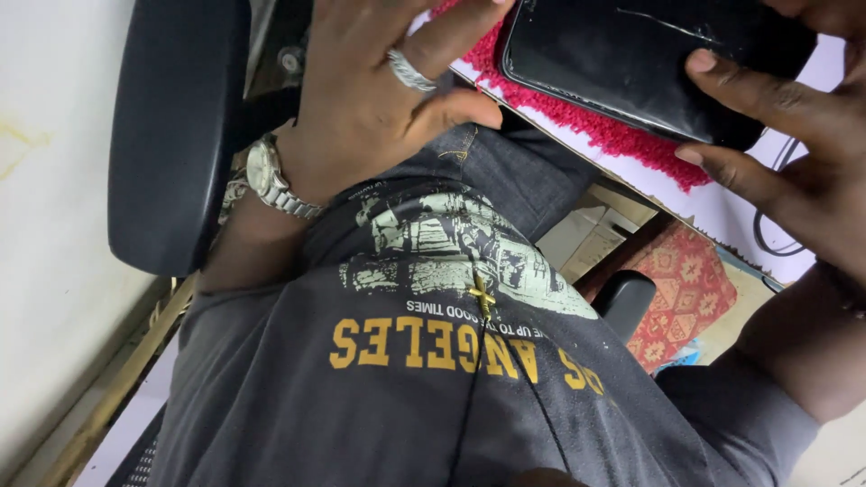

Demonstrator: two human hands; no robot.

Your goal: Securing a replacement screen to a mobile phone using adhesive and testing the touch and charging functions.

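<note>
My left hand [361, 108] reaches up over my lap with its fingers spread. It wears a silver ring [408, 72] and a metal wristwatch [271, 180], and its fingertips lie by the edge of a red knitted cloth [622, 135]. My right hand [794, 153] grips the near edge of a black phone [622, 54], which sits over the red cloth. The phone's dark screen faces up. The tips of my left fingers run out of the top of the frame.
My dark grey printed shirt and a gold cross pendant [483, 296] fill the lower view. A black chair armrest [171, 135] stands at left by a white wall, another armrest [625, 302] at right. The cloth lies on a white tabletop [722, 207] with a black cable [776, 225]. A red patterned mat [686, 289] lies below.
</note>
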